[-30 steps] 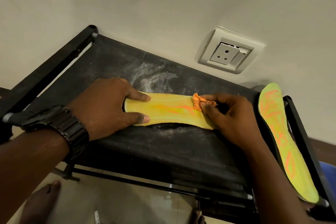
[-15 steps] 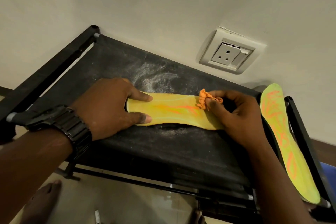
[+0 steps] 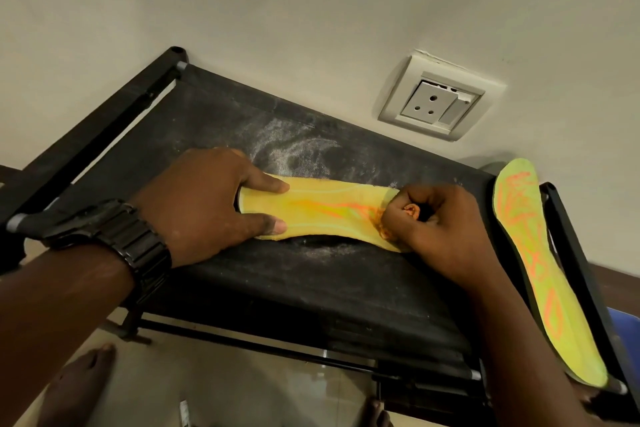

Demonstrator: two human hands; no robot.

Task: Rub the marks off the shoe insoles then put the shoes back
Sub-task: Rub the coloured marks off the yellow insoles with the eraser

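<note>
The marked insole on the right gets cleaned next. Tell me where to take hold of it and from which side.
Take the marked insole by its near end, which appears to stick out past the front corner of the rack. Come from the front right, thumb on top and fingers beneath: it is thin and lies nearly flat, so only an overhanging edge lets fingers get under.

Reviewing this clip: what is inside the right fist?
A wad of orange cloth shows in the curl of the right hand. The fingers cover the rest of it, and the fist hides the end of the insole beneath it.
</note>
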